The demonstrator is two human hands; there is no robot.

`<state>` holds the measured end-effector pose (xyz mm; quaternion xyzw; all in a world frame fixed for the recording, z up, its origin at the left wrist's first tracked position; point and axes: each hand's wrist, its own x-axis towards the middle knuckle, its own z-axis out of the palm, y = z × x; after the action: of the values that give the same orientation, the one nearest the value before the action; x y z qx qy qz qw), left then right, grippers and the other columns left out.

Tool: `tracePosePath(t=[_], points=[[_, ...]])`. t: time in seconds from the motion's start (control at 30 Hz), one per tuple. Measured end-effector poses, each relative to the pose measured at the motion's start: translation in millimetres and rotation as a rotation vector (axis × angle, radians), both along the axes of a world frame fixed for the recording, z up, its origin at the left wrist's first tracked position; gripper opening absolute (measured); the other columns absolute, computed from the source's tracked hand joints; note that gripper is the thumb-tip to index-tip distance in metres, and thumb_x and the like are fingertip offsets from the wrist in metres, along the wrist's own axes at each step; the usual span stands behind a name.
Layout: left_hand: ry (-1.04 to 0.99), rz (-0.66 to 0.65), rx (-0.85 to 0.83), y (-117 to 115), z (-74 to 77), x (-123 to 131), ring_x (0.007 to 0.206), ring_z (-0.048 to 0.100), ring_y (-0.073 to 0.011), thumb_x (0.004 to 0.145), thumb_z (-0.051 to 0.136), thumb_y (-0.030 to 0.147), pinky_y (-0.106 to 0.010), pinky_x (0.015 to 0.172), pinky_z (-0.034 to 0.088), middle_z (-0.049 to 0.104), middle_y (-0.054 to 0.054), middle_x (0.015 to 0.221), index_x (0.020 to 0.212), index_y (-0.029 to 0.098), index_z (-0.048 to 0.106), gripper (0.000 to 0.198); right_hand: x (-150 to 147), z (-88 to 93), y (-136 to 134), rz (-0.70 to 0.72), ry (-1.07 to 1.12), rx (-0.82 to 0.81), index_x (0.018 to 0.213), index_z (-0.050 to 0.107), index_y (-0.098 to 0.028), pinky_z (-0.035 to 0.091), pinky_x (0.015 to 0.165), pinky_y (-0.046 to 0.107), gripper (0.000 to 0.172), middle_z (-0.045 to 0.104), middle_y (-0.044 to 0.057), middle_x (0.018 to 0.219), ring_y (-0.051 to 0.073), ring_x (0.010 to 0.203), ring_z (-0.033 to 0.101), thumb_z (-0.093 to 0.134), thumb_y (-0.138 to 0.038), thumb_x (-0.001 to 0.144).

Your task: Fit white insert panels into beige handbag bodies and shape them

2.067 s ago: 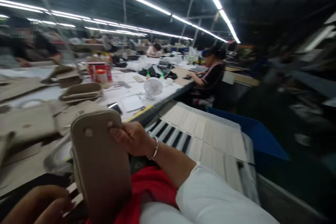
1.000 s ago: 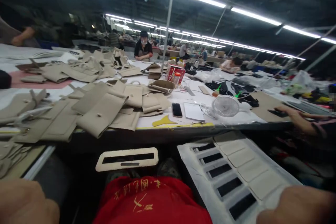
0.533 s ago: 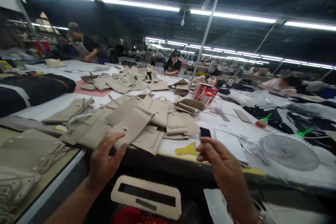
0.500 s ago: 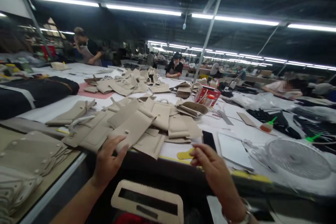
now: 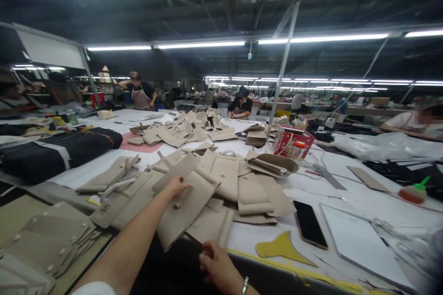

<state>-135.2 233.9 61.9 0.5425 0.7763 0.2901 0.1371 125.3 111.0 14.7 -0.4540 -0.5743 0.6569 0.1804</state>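
left hand (image 5: pixel 178 186): arm outstretched, fingers down | right hand (image 5: pixel 216 265): low, fingers curled

— What colour is the flap panel (image 5: pixel 187 207) under the left hand (image 5: pixel 176 186)?
— Plain beige, no print, with one pale stud. The heap of cut pieces (image 5: pixel 249 193) around it is the same beige.
— And the table (image 5: pixel 346 193)?
— White, with a yellow strip (image 5: pixel 332 281) along its near edge and a pink sheet (image 5: pixel 138 147) on it.
— The phone (image 5: pixel 309 223)?
— Black. The cut-out shape (image 5: pixel 280 246) beside it is mustard yellow, the pad (image 5: pixel 360 242) white.
— That dark roll (image 5: pixel 69 147)?
— Black fabric with a white band across it.
— Anything brighter?
— A red box (image 5: pixel 294 140) with pale print, and an orange bottle (image 5: pixel 411 194) with a green cap. The bracelet (image 5: pixel 245 285) is silver.
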Motion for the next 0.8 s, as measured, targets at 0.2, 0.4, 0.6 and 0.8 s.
tracePosePath(t=[0.2, 0.4, 0.6, 0.8], points=[[-0.286, -0.258, -0.1, -19.3, 31.3, 23.5, 0.06, 0.055, -0.0182, 0.058, 0.065, 0.049, -0.025, 0.053, 0.039, 0.055, 0.0, 0.056, 0.058, 0.016, 0.054, 0.034, 0.2, -8.4, -2.1, -0.063, -0.012, -0.034, 0.11, 0.044, -0.016, 0.043, 0.047, 0.021, 0.044, 0.052, 0.012, 0.108, 0.017, 0.079, 0.057, 0.055, -0.036, 0.072], [-0.756, -0.417, 0.017, -104.1, 91.5, 34.7, 0.074, 0.061, -0.0172, 0.075, 0.054, 0.051, -0.027, 0.067, 0.048, 0.066, -0.007, 0.088, 0.097, 0.015, 0.06, 0.043, 14.8, 45.0, -8.4, -0.139, 0.274, 0.135, 0.121, 0.042, -0.02, 0.047, 0.065, 0.028, 0.053, 0.054, 0.009, 0.104, 0.016, 0.081, 0.058, 0.041, -0.056, 0.082], [-1.323, -0.274, 0.141, -194.3, 95.7, 78.2, 0.082, 0.064, -0.018, 0.073, 0.066, 0.034, -0.026, 0.076, 0.05, 0.069, -0.006, 0.091, 0.097, 0.015, 0.064, 0.031, 34.7, 125.4, -41.3, -0.123, 0.408, 0.425, 0.101, 0.057, -0.022, 0.047, 0.068, 0.031, 0.041, 0.059, 0.008, 0.089, 0.019, 0.079, 0.056, 0.034, -0.054, 0.086], [-1.658, -0.295, -0.159, -249.3, 58.0, 128.8, 0.076, 0.066, -0.0254, 0.066, 0.07, 0.041, -0.034, 0.073, 0.053, 0.07, -0.009, 0.077, 0.09, 0.01, 0.067, 0.039, 65.5, 153.5, -82.7, -0.134, 0.383, 0.536, 0.092, 0.063, -0.017, 0.046, 0.076, 0.032, 0.045, 0.062, 0.007, 0.087, 0.021, 0.083, 0.055, 0.04, -0.055, 0.085]])
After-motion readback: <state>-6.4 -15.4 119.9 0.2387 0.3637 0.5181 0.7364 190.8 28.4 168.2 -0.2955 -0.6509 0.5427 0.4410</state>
